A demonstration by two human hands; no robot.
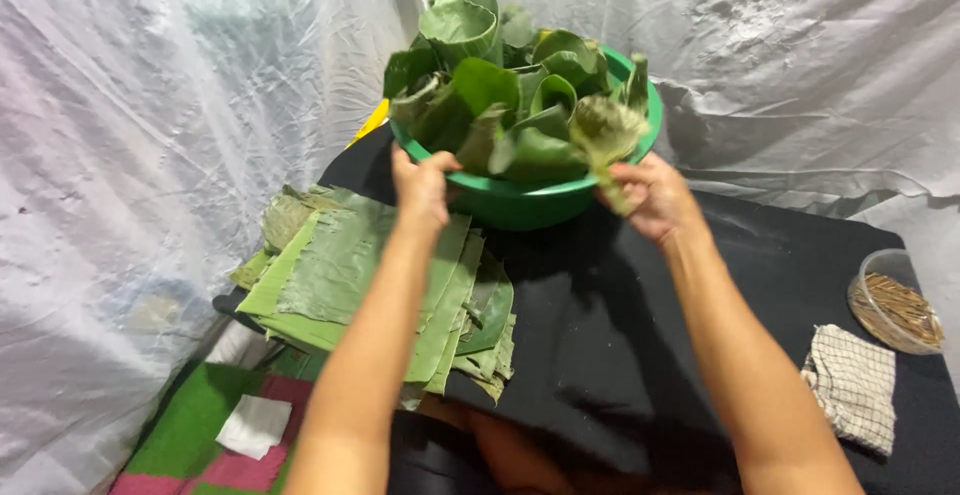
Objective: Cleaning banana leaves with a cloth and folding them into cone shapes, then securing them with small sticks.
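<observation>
A green plastic bowl (520, 205) stands at the far side of a black table, heaped with folded banana-leaf cones. My left hand (422, 187) grips the bowl's near left rim. My right hand (650, 195) is closed on a folded leaf cone (605, 135), held over the bowl's right rim. A stack of flat banana leaves (360, 275) lies on the table's left part, under my left forearm.
A clear round container of thin wooden sticks (895, 305) sits at the right edge, with a checked cloth (855, 385) in front of it. White plastic sheeting (150, 155) hangs all around. A green and pink mat with a white paper (255, 425) lies at lower left.
</observation>
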